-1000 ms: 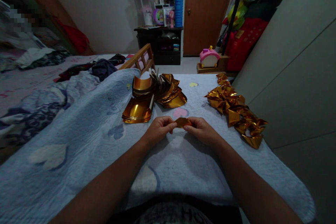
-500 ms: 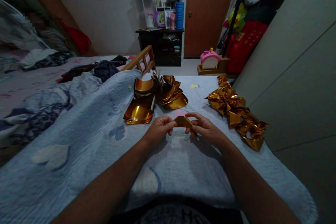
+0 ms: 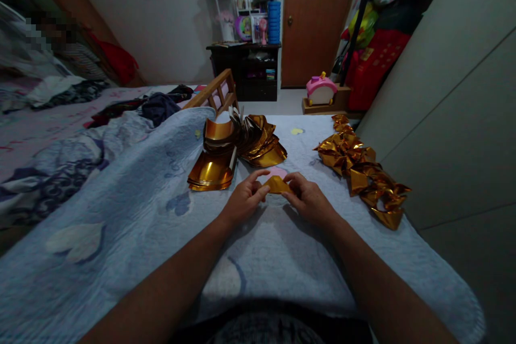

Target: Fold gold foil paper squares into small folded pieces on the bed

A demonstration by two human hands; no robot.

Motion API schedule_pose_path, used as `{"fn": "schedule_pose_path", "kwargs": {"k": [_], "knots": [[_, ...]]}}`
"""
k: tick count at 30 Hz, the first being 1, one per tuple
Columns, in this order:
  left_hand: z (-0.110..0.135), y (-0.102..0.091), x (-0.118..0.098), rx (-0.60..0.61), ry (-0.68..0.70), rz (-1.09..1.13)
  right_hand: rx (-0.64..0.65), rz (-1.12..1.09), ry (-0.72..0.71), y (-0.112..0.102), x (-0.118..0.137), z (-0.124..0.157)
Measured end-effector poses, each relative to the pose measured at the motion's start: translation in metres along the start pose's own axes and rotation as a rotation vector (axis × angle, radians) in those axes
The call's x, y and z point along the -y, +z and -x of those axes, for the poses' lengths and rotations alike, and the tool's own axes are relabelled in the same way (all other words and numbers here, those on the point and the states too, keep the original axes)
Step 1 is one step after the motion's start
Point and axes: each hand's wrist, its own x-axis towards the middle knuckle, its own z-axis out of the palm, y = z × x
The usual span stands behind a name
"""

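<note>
Between my two hands is a small folded piece of gold foil paper (image 3: 276, 185), wide at the bottom and narrower at the top. My left hand (image 3: 246, 194) pinches its left end, thumb on the near side. At the right end, my right hand (image 3: 308, 197) grips it with thumb and fingers. Just beyond my left hand lies a stack of gold foil sheets (image 3: 212, 169), partly curled and fanned out. Off to the right sits a row of folded gold foil pieces (image 3: 355, 161), crumpled-looking and heaped against each other.
A pale blue quilt (image 3: 161, 258) with heart shapes covers the surface under my hands. A wooden rail (image 3: 217, 88) stands behind the foil stack. Along the right runs a pale cabinet (image 3: 455, 134). Another person sits far left near clothes (image 3: 161, 107) on a bed.
The fingers of both hands have shifted on the foil piece, with my right thumb now on its near side. The piece has turned, showing a flatter, brighter face.
</note>
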Motion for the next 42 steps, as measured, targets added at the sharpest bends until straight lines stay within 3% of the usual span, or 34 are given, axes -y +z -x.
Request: {"fn": "schedule_pose_path", "kwargs": {"k": [6,11,23,42], "knots": [[0.0007,0.0016,-0.0019,-0.06,0.158,-0.151,0.024,0.03,-0.008,0.0009,0.0007,0.0006],[0.0011,0.0003,-0.0064,-0.016,0.222,-0.235,0.032,0.056,0.004,0.0006,0.0014,0.0004],[0.0008,0.0003,-0.0063,0.004,0.187,-0.227,0.086,0.165,0.001,0.0004,0.0032,0.0003],[0.0006,0.002,-0.0044,0.023,0.128,-0.238,0.025,0.269,0.02,0.0042,0.0005,-0.0014]]}}
